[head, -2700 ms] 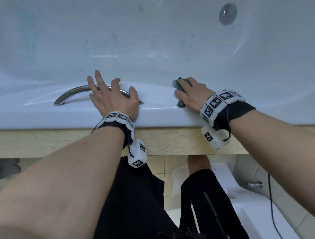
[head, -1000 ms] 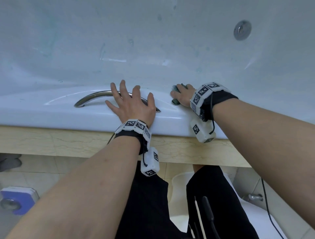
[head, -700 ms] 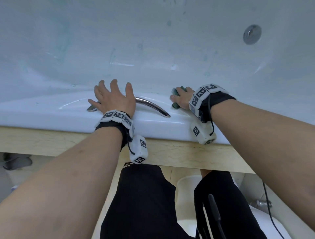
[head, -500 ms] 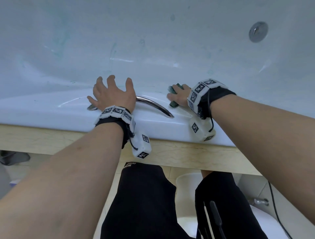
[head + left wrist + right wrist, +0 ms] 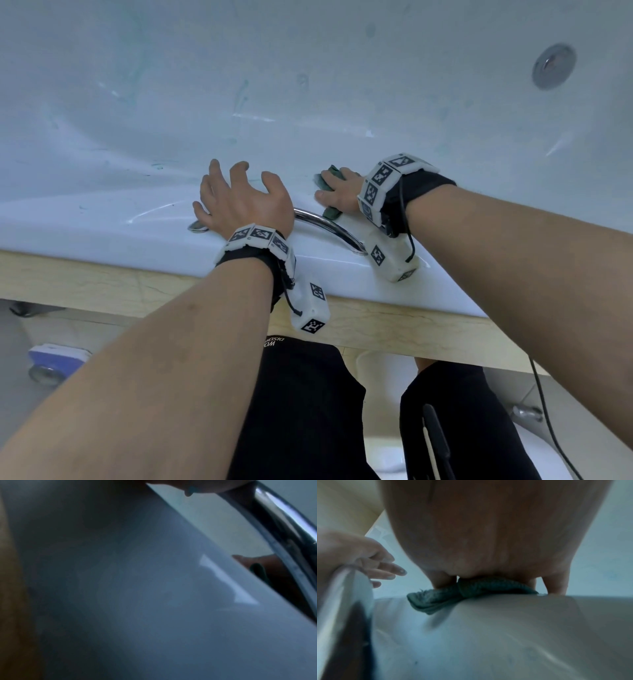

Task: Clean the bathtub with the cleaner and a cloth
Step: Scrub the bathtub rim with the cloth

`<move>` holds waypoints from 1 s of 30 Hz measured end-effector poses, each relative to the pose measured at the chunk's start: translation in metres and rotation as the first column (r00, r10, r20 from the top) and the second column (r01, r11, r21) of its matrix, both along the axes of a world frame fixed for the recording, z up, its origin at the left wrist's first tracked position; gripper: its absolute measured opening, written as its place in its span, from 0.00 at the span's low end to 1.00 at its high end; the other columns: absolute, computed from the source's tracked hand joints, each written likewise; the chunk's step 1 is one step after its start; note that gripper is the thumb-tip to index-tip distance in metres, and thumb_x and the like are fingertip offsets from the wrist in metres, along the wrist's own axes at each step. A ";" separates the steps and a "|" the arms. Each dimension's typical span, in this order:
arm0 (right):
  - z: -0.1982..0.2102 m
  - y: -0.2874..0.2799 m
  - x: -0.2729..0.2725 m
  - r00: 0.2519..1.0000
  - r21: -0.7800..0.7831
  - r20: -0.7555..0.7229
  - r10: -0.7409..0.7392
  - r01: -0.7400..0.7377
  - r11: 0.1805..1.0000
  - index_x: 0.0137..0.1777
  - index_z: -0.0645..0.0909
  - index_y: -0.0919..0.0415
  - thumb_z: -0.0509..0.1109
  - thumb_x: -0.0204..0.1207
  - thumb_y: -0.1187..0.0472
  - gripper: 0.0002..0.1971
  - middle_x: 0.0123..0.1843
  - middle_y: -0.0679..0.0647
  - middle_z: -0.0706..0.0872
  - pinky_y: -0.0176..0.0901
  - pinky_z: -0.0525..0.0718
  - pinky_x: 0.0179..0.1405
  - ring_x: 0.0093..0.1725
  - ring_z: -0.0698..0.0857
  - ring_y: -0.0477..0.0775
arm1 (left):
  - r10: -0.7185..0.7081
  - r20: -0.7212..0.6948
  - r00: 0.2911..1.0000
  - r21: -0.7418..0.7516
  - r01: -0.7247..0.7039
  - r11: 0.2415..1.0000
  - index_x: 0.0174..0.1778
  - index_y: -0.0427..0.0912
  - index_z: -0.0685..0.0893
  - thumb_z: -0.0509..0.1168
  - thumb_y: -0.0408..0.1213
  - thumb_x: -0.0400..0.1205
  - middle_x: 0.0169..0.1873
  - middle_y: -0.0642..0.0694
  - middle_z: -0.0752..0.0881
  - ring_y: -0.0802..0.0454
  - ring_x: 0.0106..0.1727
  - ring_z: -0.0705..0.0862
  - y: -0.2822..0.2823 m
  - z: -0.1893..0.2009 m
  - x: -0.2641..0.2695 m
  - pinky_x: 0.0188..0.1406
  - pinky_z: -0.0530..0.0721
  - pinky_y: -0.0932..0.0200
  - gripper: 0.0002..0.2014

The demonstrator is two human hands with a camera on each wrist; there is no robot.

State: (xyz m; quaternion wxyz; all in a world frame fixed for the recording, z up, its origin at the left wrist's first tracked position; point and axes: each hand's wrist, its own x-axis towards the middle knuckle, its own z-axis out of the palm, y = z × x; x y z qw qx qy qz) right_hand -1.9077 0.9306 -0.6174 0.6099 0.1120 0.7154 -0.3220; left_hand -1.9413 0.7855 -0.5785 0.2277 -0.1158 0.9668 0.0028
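The white bathtub rim (image 5: 102, 233) runs across the head view, with a chrome grab handle (image 5: 329, 229) mounted on it. My left hand (image 5: 236, 192) rests its palm on the handle's left part, fingers spread and slightly raised, holding nothing. In the right wrist view those fingers (image 5: 385, 568) reach out past the handle (image 5: 342, 595). My right hand (image 5: 337, 192) grips a bunched dark green cloth (image 5: 332, 214) and presses it on the rim just beyond the handle's right end. The cloth (image 5: 453, 595) sticks out from under that hand at the rim's inner edge. No cleaner bottle is in view.
The tub's inner wall (image 5: 308, 85) shows faint greenish smears, and a round metal fitting (image 5: 553, 66) sits at the upper right. A beige stone ledge (image 5: 102, 284) runs under the rim. A blue-and-white object (image 5: 58, 354) lies on the floor at left.
My left hand has moved from the handle's right part to its left part and its fingers have lifted. The right hand has slid the cloth left along the rim toward the handle.
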 end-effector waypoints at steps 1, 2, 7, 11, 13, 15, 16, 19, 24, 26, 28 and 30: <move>-0.001 0.000 -0.002 1.000 -0.012 -0.010 0.010 -0.010 1.000 0.84 0.49 0.58 0.48 0.85 0.42 0.32 0.84 0.63 0.48 0.61 0.49 0.79 0.83 0.50 0.66 | -0.001 -0.003 1.000 0.001 0.001 1.000 0.69 0.53 0.79 0.51 0.53 0.76 0.80 0.49 0.66 0.49 0.81 0.61 0.000 -0.001 0.000 0.79 0.48 0.42 0.26; -0.001 0.001 -0.003 1.000 -0.016 -0.013 0.021 -0.021 1.000 0.84 0.48 0.57 0.48 0.85 0.42 0.32 0.84 0.63 0.47 0.62 0.49 0.79 0.83 0.50 0.66 | -0.001 -0.008 1.000 0.001 0.001 1.000 0.68 0.53 0.80 0.51 0.53 0.75 0.80 0.49 0.66 0.49 0.81 0.61 0.000 -0.002 0.000 0.79 0.49 0.42 0.27; -0.003 0.017 0.010 0.998 -0.040 0.026 0.057 -0.056 0.998 0.84 0.46 0.55 0.47 0.85 0.41 0.33 0.85 0.61 0.46 0.62 0.49 0.79 0.83 0.49 0.66 | -0.008 -0.015 1.000 0.003 0.008 1.000 0.68 0.52 0.80 0.51 0.52 0.75 0.80 0.49 0.67 0.48 0.80 0.62 -0.001 -0.002 0.002 0.78 0.49 0.41 0.26; -0.004 0.026 0.014 0.995 -0.032 0.068 0.067 -0.065 0.997 0.84 0.48 0.55 0.47 0.85 0.41 0.32 0.85 0.61 0.47 0.59 0.50 0.79 0.83 0.51 0.65 | -0.012 -0.004 1.000 -0.002 0.012 1.000 0.68 0.52 0.80 0.52 0.52 0.75 0.80 0.49 0.67 0.48 0.80 0.62 0.000 0.000 0.002 0.78 0.51 0.41 0.26; -0.006 0.023 0.008 0.992 -0.037 0.090 0.089 -0.086 0.996 0.83 0.51 0.52 0.46 0.85 0.42 0.29 0.83 0.60 0.50 0.56 0.54 0.77 0.81 0.56 0.64 | -0.015 -0.007 1.000 -0.002 0.015 1.000 0.68 0.52 0.80 0.52 0.52 0.75 0.79 0.48 0.67 0.47 0.80 0.63 0.000 0.000 0.002 0.78 0.51 0.41 0.26; -0.008 0.018 0.000 0.991 -0.025 0.099 0.089 -0.087 0.996 0.82 0.51 0.50 0.46 0.84 0.41 0.29 0.82 0.58 0.53 0.55 0.58 0.74 0.78 0.61 0.64 | -0.016 -0.006 1.000 0.003 0.016 1.000 0.67 0.52 0.81 0.52 0.51 0.75 0.79 0.48 0.68 0.47 0.80 0.63 0.000 0.000 0.002 0.78 0.51 0.41 0.26; -0.009 0.014 -0.005 0.991 -0.021 0.090 0.100 -0.099 0.995 0.82 0.50 0.51 0.46 0.84 0.41 0.29 0.82 0.58 0.54 0.54 0.59 0.74 0.77 0.62 0.64 | -0.017 -0.004 1.000 0.004 0.017 1.000 0.67 0.52 0.81 0.53 0.51 0.75 0.79 0.48 0.68 0.47 0.80 0.63 -0.001 0.000 0.002 0.78 0.51 0.41 0.26; -0.010 0.001 -0.018 0.990 -0.042 0.066 0.121 -0.118 0.992 0.84 0.45 0.50 0.46 0.84 0.40 0.32 0.83 0.59 0.52 0.54 0.57 0.75 0.79 0.60 0.64 | -0.017 -0.007 1.000 0.007 0.017 1.000 0.67 0.52 0.81 0.53 0.51 0.74 0.79 0.48 0.68 0.47 0.80 0.63 -0.001 0.000 0.002 0.78 0.52 0.41 0.26; -0.001 0.000 -0.021 0.989 -0.093 0.021 0.146 -0.143 0.985 0.82 0.50 0.53 0.47 0.86 0.47 0.26 0.82 0.62 0.50 0.54 0.56 0.75 0.80 0.56 0.65 | -0.023 0.004 1.000 -0.003 0.023 1.000 0.66 0.52 0.82 0.53 0.51 0.74 0.80 0.48 0.68 0.47 0.80 0.63 -0.001 0.001 0.002 0.77 0.52 0.42 0.26; -0.003 0.006 -0.013 0.986 -0.106 -0.001 0.167 -0.166 0.980 0.78 0.57 0.56 0.48 0.87 0.53 0.21 0.84 0.61 0.44 0.55 0.54 0.77 0.81 0.50 0.66 | -0.028 0.005 1.000 -0.004 0.028 1.000 0.66 0.52 0.82 0.53 0.51 0.74 0.80 0.48 0.68 0.47 0.80 0.63 -0.001 0.001 0.002 0.77 0.53 0.43 0.26; -0.005 0.013 -0.007 0.979 -0.102 -0.028 0.202 -0.204 0.974 0.75 0.60 0.57 0.49 0.87 0.58 0.18 0.84 0.61 0.43 0.58 0.54 0.79 0.81 0.48 0.67 | -0.031 0.007 1.000 -0.003 0.031 1.000 0.65 0.52 0.82 0.52 0.51 0.74 0.79 0.48 0.68 0.47 0.80 0.63 -0.001 0.001 0.002 0.77 0.53 0.43 0.26; -0.002 0.016 -0.009 0.981 -0.117 0.003 0.195 -0.193 0.974 0.78 0.60 0.56 0.49 0.86 0.60 0.21 0.83 0.63 0.48 0.59 0.57 0.78 0.80 0.54 0.66 | -0.031 0.010 0.999 0.001 0.031 1.000 0.65 0.51 0.82 0.52 0.51 0.74 0.79 0.47 0.68 0.47 0.80 0.63 0.000 0.002 0.002 0.77 0.53 0.43 0.26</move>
